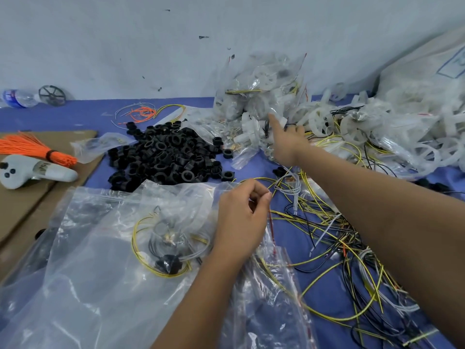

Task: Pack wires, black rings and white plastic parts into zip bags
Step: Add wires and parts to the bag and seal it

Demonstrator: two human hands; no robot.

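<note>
My left hand (242, 217) pinches the top edge of a clear zip bag (271, 268) near the table's middle, fingers curled. My right hand (286, 139) reaches far forward with fingers extended onto a filled zip bag (254, 144) at the foot of a heap of packed bags (261, 84). A pile of black rings (166, 154) lies left of that hand. Loose yellow, black and white wires (334, 238) tangle on the blue table at right. White plastic wheel parts (324, 119) are heaped at back right. Another bag (163, 248) holding yellow wire and a black ring lies by my left wrist.
A large clear plastic sheet (75, 285) covers the near left. An orange wire bundle (32, 149) and a grey handheld tool (32, 171) lie on cardboard (15, 210) at left. A water bottle (18, 98) and a dark wheel (52, 95) stand by the wall.
</note>
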